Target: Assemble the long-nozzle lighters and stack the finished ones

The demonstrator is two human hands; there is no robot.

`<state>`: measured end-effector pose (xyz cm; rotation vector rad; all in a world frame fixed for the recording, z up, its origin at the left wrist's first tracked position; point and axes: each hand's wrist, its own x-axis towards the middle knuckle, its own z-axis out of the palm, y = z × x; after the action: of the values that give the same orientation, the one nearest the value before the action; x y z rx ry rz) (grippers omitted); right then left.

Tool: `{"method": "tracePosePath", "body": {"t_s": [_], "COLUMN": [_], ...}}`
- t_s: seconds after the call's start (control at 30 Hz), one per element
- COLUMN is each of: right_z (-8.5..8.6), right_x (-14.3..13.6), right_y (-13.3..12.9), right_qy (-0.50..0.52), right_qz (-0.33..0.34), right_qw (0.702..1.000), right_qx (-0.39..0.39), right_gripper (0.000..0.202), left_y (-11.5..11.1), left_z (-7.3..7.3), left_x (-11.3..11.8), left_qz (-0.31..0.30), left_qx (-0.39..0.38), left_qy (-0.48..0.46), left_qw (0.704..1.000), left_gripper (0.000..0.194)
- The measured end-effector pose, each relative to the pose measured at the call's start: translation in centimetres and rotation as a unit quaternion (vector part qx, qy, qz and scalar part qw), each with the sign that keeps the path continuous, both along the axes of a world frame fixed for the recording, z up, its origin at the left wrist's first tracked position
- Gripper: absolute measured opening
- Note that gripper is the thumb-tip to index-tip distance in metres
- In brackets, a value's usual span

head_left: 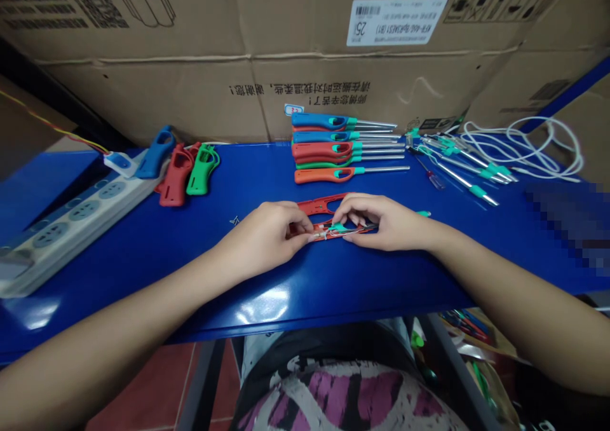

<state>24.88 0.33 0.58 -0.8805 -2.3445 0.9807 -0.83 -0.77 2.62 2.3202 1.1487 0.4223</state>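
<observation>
My left hand (276,231) pinches the left end of an opened red lighter (320,234), low over the blue table. White wires and a green trigger piece (337,227) show inside it. My right hand (393,222) has its fingers closed around the lighter's trigger and nozzle side; the fingers partly hide the parts there. Just behind lies a loose red casing half (314,206), its hollow side up, partly covered by both hands. A green tip (423,213) sticks out past my right hand. Tiny screws (234,220) lie left of my left hand.
Assembled long-nozzle lighters (317,176) are stacked behind my hands. Farther right lie metal nozzle parts (457,180), a screwdriver (436,180) and a coiled white cable (548,132). On the left are casings (177,177) and a power strip (83,212). A cardboard box (190,81) stands behind.
</observation>
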Motion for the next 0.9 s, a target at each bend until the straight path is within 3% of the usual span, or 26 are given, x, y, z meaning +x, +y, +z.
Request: {"method": "tracePosePath", "body": {"t_s": [0.5,0.9], "right_z": [0.0,-0.47], "right_x": [-0.08,-0.09], "right_y": [-0.01,0.04], "right_qy": [-0.008,-0.02], "right_qz": [-0.003,-0.03], "right_qw": [1.0,0.999], "right_qx": [0.007,0.024], "right_gripper": [0.017,0.016], "left_y": [0.66,0.38], "left_z": [-0.02,0.44], "left_x": [-0.51,-0.43], "left_qz": [0.023,-0.019], "left_qx": [-0.115,-0.008], "left_qy": [-0.015,0.023], "left_qw": [0.993,1.0], "left_gripper": [0.011,0.013]}}
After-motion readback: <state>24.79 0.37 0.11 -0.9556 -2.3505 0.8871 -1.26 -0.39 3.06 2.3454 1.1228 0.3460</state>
